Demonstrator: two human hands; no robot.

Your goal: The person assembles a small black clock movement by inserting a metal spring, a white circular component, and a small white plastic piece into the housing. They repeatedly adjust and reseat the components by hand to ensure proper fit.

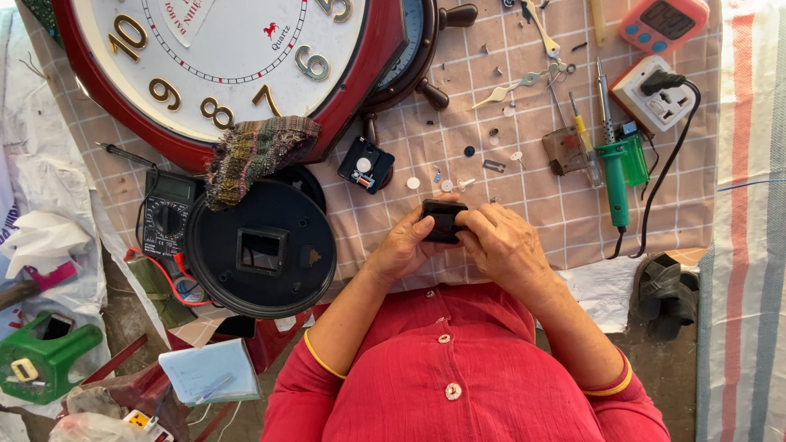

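Small black plastic box-shaped clock movement (443,221): gripped by both hands, fingers closed round it; left hand (407,245), right hand (501,243). Loc: just right of round black clock back w/ square hole (262,250), over checked-cloth counter (524,176). Green-handled soldering iron (612,168) well right.

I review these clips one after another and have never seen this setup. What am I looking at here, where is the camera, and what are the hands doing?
There is no machine: a person in a red shirt wears a camera on the head, looking straight down at their own hands. The left hand and right hand together hold a small black clock movement box over a checked cloth. On the cloth lie a big red-rimmed wall clock, a black round clock back, a second movement box, loose clock hands, a green soldering iron and a multimeter.
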